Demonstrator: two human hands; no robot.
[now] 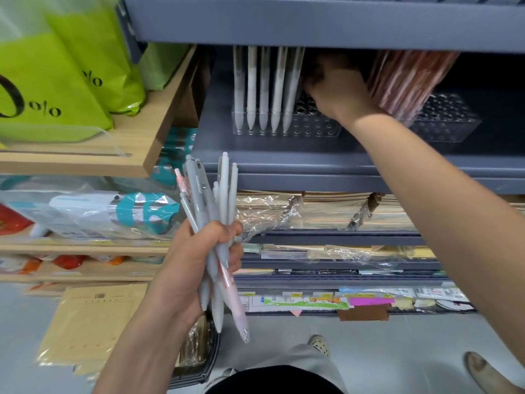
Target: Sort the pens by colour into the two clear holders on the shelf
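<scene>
Shelf (pixel 284 162) holder (pixel 314 129) seemingly touches right hand (pixel 338 92); left hand (pixel 199 260) grips pens (pixel 205 200).

Two lime-green bags (pixel 56 81) with black print stand on a pale wooden shelf (pixel 136 146) at upper left, and below it lie teal-and-white packets (pixel 142 209) in clear plastic, with a red packet (pixel 11 220) at the far left edge and blurred orange-red items (pixel 68 261) one level lower. To the right, plastic-wrapped stacks of brown notebooks (pixel 326 211) fill a lower grey ledge (pixel 341 237), and further down sit printed cards, a pink strip (pixel 369 301) and a brown card (pixel 363 312). Kraft-coloured sheets (pixel 93 322) in clear sleeves lean at lower left above the grey floor (pixel 397 351).
</scene>
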